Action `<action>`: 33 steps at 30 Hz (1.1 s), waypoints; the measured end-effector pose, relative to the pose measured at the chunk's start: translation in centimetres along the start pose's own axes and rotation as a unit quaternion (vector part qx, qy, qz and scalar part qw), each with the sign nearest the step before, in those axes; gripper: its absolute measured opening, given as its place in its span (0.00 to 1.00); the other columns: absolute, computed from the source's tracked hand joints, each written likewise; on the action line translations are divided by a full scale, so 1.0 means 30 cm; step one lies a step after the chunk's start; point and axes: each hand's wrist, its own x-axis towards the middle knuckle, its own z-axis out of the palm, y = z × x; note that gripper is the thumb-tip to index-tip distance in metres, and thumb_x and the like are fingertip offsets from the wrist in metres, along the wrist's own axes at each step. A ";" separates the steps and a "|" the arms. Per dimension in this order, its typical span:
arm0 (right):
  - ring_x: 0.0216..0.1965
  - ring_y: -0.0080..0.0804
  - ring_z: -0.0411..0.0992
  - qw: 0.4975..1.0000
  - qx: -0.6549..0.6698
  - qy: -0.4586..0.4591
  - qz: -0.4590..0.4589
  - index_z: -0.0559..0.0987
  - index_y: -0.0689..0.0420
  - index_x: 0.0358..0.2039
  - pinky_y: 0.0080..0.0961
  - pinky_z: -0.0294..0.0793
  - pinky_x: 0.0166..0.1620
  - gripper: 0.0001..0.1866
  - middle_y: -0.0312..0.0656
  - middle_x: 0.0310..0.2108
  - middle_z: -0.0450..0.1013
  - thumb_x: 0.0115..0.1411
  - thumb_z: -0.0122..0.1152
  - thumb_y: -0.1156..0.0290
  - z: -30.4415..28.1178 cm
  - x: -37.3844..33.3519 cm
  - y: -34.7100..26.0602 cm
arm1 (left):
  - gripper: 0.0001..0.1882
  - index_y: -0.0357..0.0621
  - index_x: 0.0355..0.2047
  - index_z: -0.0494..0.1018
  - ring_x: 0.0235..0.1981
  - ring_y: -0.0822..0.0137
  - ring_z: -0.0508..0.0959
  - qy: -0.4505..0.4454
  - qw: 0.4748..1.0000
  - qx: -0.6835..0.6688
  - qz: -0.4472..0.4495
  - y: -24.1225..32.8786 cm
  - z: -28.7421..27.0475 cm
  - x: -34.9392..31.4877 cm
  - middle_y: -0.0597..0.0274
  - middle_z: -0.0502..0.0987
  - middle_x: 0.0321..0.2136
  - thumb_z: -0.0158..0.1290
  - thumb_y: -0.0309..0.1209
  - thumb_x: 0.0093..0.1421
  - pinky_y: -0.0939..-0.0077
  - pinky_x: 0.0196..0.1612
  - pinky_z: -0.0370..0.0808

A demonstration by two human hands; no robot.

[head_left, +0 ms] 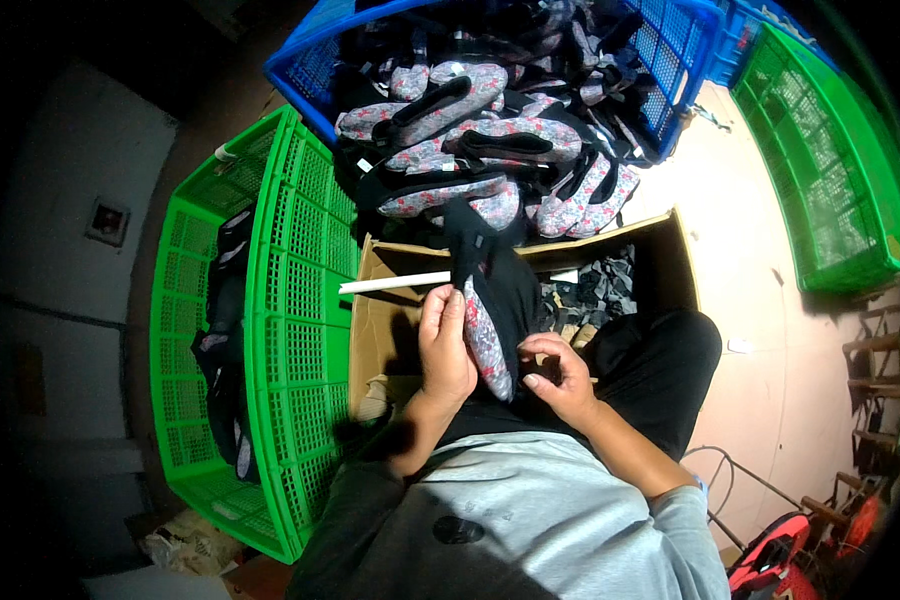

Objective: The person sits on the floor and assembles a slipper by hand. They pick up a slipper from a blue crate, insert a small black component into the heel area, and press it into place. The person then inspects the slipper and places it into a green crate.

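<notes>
My left hand (447, 345) grips a cloth shoe (487, 345), its thumb pressed on the patterned side. The shoe is black with a grey and red floral panel and is held upright above my lap. A pale, straight stick (395, 283) sticks out leftward just above the left hand; whether the hand holds it or it lies behind, I cannot tell. Close to the shoe's right edge is my right hand (562, 382), its thumb and forefinger bent and apart, with nothing visible between them. Its other fingers are partly hidden.
Ahead, a blue crate (682, 75) overflows with similar floral shoes (515, 140). A cardboard box (685, 262) with dark scraps (602, 280) stands before my knees. A green crate (295, 330) with black items is at left, another green crate (820, 170) at far right. Red-and-black shoes (775, 550) lie lower right.
</notes>
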 end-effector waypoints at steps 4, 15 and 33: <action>0.41 0.24 0.69 0.990 0.098 0.047 0.089 0.74 0.62 0.48 0.21 0.69 0.47 0.16 0.38 0.42 0.69 0.60 0.61 0.75 0.000 0.021 -0.035 | 0.08 0.41 0.39 0.71 0.28 0.81 0.72 -0.056 0.987 0.014 -0.149 0.014 -0.010 -0.003 0.70 0.74 0.29 0.46 0.32 0.68 0.86 0.34 0.71; 0.38 0.23 0.69 0.983 0.027 0.104 0.149 0.77 0.61 0.43 0.18 0.69 0.44 0.13 0.36 0.36 0.69 0.57 0.65 0.75 -0.016 0.071 -0.050 | 0.08 0.41 0.36 0.70 0.25 0.83 0.70 -0.118 0.961 0.058 -0.243 -0.054 -0.018 -0.041 0.71 0.72 0.25 0.47 0.33 0.68 0.87 0.29 0.69; 0.33 0.22 0.63 0.974 0.162 0.146 0.061 0.72 0.58 0.30 0.18 0.63 0.40 0.07 0.37 0.34 0.65 0.62 0.59 0.70 -0.156 0.070 -0.076 | 0.06 0.40 0.40 0.70 0.29 0.82 0.69 -0.041 0.997 0.035 -0.048 -0.036 0.015 -0.059 0.71 0.73 0.29 0.46 0.28 0.68 0.87 0.36 0.69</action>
